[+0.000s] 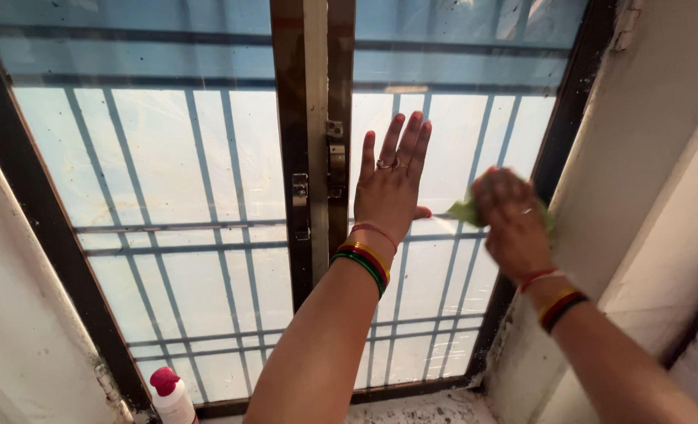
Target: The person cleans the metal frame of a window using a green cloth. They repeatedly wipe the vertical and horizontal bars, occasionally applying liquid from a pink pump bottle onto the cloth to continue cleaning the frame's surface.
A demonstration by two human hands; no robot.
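Observation:
My left hand (392, 184) lies flat against the right window pane (443, 141), fingers spread and pointing up, with rings on two fingers and bangles at the wrist. My right hand (512, 224) presses a green cloth (465, 210) against the same pane, close to the dark right frame; the hand is blurred. The cloth shows only at the hand's left and right edges.
The sliding window has a brown centre frame (309, 141) with metal latches (336, 161), and a grille of bars behind the glass. A white bottle with a red cap (172, 396) stands at the lower left sill. White walls (647, 157) flank the window; the sill (419, 408) is speckled with dirt.

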